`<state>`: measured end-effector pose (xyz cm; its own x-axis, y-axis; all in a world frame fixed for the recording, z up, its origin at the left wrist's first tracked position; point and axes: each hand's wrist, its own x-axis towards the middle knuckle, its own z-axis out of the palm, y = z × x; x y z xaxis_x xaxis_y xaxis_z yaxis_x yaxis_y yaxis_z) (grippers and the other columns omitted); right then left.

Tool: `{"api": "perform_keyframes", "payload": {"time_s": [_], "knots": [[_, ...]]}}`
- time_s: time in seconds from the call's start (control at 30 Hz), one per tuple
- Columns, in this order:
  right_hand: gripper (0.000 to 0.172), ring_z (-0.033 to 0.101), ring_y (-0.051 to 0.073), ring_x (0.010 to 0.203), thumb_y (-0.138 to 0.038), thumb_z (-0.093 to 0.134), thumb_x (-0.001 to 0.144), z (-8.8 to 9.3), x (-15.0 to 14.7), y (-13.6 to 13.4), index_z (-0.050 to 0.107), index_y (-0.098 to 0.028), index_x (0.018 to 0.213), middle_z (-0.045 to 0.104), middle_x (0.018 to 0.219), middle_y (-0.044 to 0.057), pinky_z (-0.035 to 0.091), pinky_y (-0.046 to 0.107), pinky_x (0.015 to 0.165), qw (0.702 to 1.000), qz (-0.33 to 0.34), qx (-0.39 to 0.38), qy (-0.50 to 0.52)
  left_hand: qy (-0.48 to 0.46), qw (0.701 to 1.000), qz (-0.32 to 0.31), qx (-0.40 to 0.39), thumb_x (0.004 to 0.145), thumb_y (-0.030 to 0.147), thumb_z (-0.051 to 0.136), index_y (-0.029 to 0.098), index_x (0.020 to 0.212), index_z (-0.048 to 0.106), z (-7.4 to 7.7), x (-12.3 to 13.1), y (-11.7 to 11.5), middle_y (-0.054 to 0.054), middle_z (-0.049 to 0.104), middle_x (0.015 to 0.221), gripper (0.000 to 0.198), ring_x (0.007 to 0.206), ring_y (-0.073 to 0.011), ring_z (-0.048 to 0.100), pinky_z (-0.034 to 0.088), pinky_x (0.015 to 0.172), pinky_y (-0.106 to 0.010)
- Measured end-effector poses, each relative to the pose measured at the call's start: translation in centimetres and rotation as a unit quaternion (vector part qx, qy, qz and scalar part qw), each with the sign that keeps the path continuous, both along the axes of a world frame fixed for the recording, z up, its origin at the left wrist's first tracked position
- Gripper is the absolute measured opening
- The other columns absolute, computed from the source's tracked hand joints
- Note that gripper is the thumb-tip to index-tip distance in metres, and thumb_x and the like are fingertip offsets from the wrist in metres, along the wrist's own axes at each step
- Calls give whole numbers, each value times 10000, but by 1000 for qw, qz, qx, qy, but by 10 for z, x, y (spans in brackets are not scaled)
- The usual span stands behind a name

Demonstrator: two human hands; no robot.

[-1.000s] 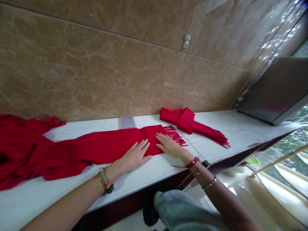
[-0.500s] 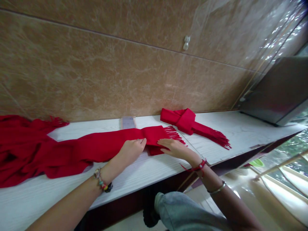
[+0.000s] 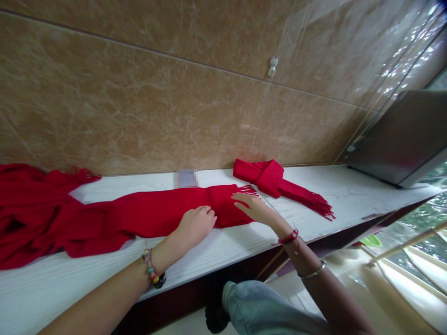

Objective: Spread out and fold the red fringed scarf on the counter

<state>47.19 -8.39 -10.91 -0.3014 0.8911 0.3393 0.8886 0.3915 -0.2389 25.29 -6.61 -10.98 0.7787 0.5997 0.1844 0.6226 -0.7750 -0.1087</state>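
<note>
A long red scarf (image 3: 157, 211) lies stretched along the white counter, flat at its right part and bunched in a loose heap at the left. My left hand (image 3: 197, 224) is at the scarf's near edge with its fingers curled on the cloth; the fingertips are partly hidden. Over the fringed right end, my right hand (image 3: 253, 208) has its fingers stretched out and covers part of the fringe. A second red scarf (image 3: 268, 177), folded over itself with its fringed tail to the right, rests behind my right hand near the wall.
The white counter (image 3: 307, 179) runs along a brown tiled wall (image 3: 139, 107). A small blurred card (image 3: 187, 179) sits behind the long scarf. At the far right stands a dark grey box-shaped object (image 3: 401, 135). My leg in jeans (image 3: 265, 307) is below the front edge.
The scarf's right end has been spread flatter, and its lower fold has opened out. My right hand has shifted slightly upward over the fringe. My left hand has moved slightly toward me.
</note>
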Motion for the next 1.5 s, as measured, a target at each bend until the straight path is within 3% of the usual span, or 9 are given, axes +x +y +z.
{"api": "perform_keyframes", "payload": {"time_s": [0.17, 0.4, 0.6, 0.83, 0.97, 1.07, 1.2, 1.37, 1.5], "knots": [[440, 334, 251, 1239, -294, 347, 889, -18, -21, 46, 424, -64, 1256, 414, 1312, 184, 310, 441, 993, 995, -74, 17, -71, -73, 997, 22, 12, 907, 245, 256, 83, 1236, 442, -13, 23, 27, -134, 382, 1350, 411, 1260, -199, 316, 293, 1019, -347], [437, 317, 234, 1251, -262, 296, 895, -51, -20, 65, 409, -80, 1275, 422, 1311, 169, 288, 445, 1002, 989, -94, 23, -116, -31, 997, 63, -12, 864, 238, 267, 13, 1257, 401, -26, 38, 47, -188, 375, 1335, 472, 1237, -231, 352, 173, 1055, -446], [451, 322, 237, 1249, -219, 308, 870, -48, -14, 68, 401, -47, 1277, 409, 1318, 179, 297, 420, 1006, 985, -111, 11, -130, -57, 991, 116, -34, 844, 282, 272, -24, 1269, 378, -31, 39, 42, -198, 376, 1330, 534, 1268, -245, 293, 96, 1076, -439], [444, 334, 230, 1244, -193, 280, 864, -51, -8, 74, 424, -60, 1261, 431, 1303, 167, 299, 433, 1006, 983, -97, 31, -150, -87, 990, 107, -31, 850, 282, 260, -8, 1281, 366, -35, 35, 39, -184, 373, 1340, 531, 1268, -232, 293, 121, 1070, -421], [437, 353, 224, 1232, -194, 272, 873, -49, -5, 73, 430, -37, 1248, 448, 1286, 179, 299, 418, 1009, 985, -100, 31, -139, -58, 992, 112, 16, 830, 270, 333, 46, 1280, 390, -9, 0, 33, -137, 242, 1415, 507, 1317, -241, 156, 49, 1071, -458], [408, 383, 221, 1211, -187, 298, 872, -42, -4, 69, 468, -51, 1217, 478, 1260, 174, 298, 411, 1011, 987, -102, 33, -122, -44, 980, 191, 39, 837, 271, 338, 58, 1312, 341, 26, -50, 29, -134, 152, 1440, 520, 1328, -258, 76, 19, 1054, -498], [365, 367, 261, 1218, -181, 360, 859, -20, -19, 60, 524, -43, 1154, 463, 1262, 203, 275, 459, 1011, 991, -93, 50, -87, 90, 953, 258, -129, 814, 444, 392, 117, 1342, 297, 57, -120, 22, -134, 155, 1437, 629, 1319, -297, 93, 119, 1037, -498], [339, 502, 183, 1099, -266, 405, 867, 5, -79, 39, 543, -152, 1155, 556, 1195, 86, 375, 312, 956, 997, 63, 35, -39, 158, 951, 180, -194, 763, 305, 492, 173, 1355, 264, 51, -166, 15, -123, 179, 1432, 648, 1312, -247, 159, 212, 1034, -380], [356, 496, 186, 1102, -274, 481, 832, -4, -127, 17, 548, -129, 1150, 552, 1195, 109, 386, 297, 947, 974, 222, -3, -36, 150, 973, 110, -140, 723, 105, 456, 165, 1311, 360, 40, -177, 20, -98, 341, 1382, 599, 1249, -173, 331, 270, 1010, -281]]}}
